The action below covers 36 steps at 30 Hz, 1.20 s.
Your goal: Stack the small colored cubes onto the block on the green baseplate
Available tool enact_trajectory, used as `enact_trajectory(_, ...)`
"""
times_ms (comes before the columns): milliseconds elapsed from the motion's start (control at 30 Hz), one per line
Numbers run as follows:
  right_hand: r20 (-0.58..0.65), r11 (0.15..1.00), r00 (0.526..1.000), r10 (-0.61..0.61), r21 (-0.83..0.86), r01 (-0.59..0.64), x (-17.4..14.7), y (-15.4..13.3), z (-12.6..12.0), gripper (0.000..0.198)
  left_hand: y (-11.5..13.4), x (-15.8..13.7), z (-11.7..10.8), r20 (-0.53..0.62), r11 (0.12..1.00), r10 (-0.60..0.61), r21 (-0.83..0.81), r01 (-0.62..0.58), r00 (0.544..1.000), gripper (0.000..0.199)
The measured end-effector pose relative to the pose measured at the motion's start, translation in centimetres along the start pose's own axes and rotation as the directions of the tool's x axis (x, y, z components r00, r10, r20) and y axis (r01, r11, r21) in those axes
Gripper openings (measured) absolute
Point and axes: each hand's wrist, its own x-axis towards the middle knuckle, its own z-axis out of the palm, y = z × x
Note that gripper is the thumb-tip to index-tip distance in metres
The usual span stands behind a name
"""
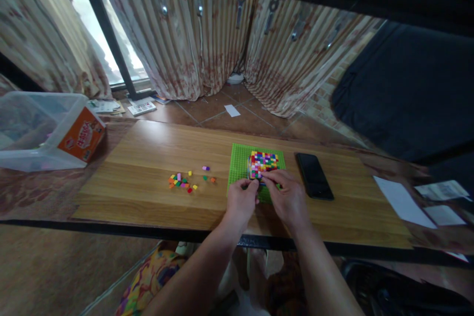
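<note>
A green studded baseplate (239, 160) lies on the wooden board, and a block built of many small coloured bricks (263, 160) stands on it. My left hand (242, 197) is at the block's near left corner, its fingers bent and closed together. From the right, my right hand (287, 195) reaches in with thumb and forefinger pinched at the block's near side. Whatever is between the fingertips of either hand is too small or hidden to make out. Loose small bricks (179, 177) lie scattered to the left of the baseplate.
A black phone (314, 176) lies right of the baseplate on the wooden board (129, 177). At the far left stands a clear plastic bin (44, 108) with an orange label. White papers (403, 201) lie at the right. Striped curtains (200, 44) hang behind.
</note>
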Motion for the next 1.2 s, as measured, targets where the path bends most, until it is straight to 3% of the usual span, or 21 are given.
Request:
enact_trajectory(133,-0.018,1.000,1.000,-0.013,-0.009,0.013,0.0,-0.2,0.1,0.015,0.8,-0.7,0.0,0.026,0.997,-0.072,-0.030,0.073,0.997,0.016)
enact_trajectory(300,-0.082,0.998,0.995,0.065,-0.002,-0.065,0.0,-0.4,0.3,0.011,1.6,-1.4,-0.2,0.052,0.981,-0.159,-0.108,0.164,0.986,0.017)
enact_trajectory(567,-0.103,0.992,0.987,0.120,-0.013,-0.122,-0.1,-0.5,0.3,0.015,2.5,-1.2,-0.9,0.107,0.883,-0.326,-0.322,0.342,0.939,0.021)
enact_trajectory(867,-0.182,0.978,0.965,0.189,-0.058,-0.202,0.4,-0.1,0.5,0.026,2.4,-1.1,-1.0,0.081,0.899,-0.288,-0.320,0.298,0.954,0.013)
enact_trajectory(1200,-0.118,0.960,0.953,0.279,0.045,-0.275,0.7,0.4,1.2,0.022,2.3,-1.4,-1.2,0.126,0.928,-0.179,-0.307,0.210,0.976,0.009)
